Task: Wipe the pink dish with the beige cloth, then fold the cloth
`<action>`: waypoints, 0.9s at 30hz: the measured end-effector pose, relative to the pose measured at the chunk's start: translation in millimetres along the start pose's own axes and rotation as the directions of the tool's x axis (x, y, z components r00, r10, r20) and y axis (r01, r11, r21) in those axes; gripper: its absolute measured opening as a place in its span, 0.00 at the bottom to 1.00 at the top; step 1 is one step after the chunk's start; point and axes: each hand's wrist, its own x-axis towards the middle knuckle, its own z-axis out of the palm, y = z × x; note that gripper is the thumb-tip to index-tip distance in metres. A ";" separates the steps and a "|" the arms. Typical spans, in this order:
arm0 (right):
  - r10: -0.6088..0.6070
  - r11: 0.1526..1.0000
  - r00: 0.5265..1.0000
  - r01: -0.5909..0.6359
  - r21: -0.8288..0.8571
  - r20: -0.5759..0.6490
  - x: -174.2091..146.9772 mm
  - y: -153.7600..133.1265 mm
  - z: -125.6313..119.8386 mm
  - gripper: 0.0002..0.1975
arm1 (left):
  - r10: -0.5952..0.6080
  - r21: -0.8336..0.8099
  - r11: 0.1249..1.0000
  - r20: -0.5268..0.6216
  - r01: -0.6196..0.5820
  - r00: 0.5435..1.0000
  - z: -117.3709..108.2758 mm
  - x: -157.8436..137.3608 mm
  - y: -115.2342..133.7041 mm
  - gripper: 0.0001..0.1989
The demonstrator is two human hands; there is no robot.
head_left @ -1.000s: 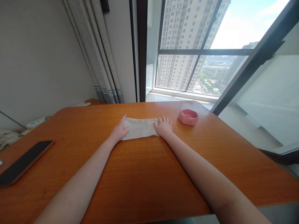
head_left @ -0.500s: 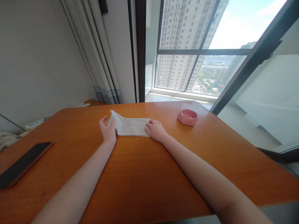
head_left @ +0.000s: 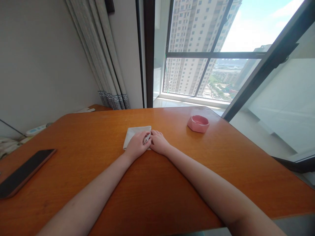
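A white cloth [head_left: 131, 131] lies folded over in a compact rectangle near the middle of the table. My left hand [head_left: 137, 144] rests across the cloth, its fingers curled around a folded edge at the right side. Close against it, my right hand [head_left: 158, 142] has its fingers bent down on the cloth's right end. The two hands meet at the fingertips, and they hide the right part of the cloth.
The wooden table [head_left: 157, 193] reaches toward a large window [head_left: 187, 75]. A pink angular bowl [head_left: 198, 124] stands at the back right. On the left lies a dark phone [head_left: 26, 172]. A grey curtain [head_left: 105, 59] hangs behind the table's back left.
My left hand has moved right, carrying the cloth's left end over onto its right end. The cloth is now about half as long. My right hand has shifted slightly toward me.
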 end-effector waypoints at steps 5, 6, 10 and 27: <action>0.126 0.991 0.948 -0.108 0.079 -0.291 -1.5 1.7 -12.3 0.17 | -0.026 -0.045 0.999 -0.027 0.025 0.999 -7.3 -2.4 3.0 0.16; 0.079 0.996 0.946 -0.065 0.054 -0.313 -3.0 0.0 -14.0 0.17 | -0.014 -0.025 1.000 -0.048 0.013 0.999 -9.0 -2.8 3.1 0.17; -0.224 0.974 0.970 0.221 -0.042 -0.097 -9.0 -13.0 -9.8 0.15 | 0.013 0.098 0.995 -0.127 -0.001 0.992 -13.8 -4.2 2.5 0.17; 0.251 0.895 0.962 -0.273 -0.353 -0.108 -128.9 59.4 -64.0 0.11 | -0.076 0.182 0.982 0.092 0.058 0.993 -10.2 -0.6 2.8 0.19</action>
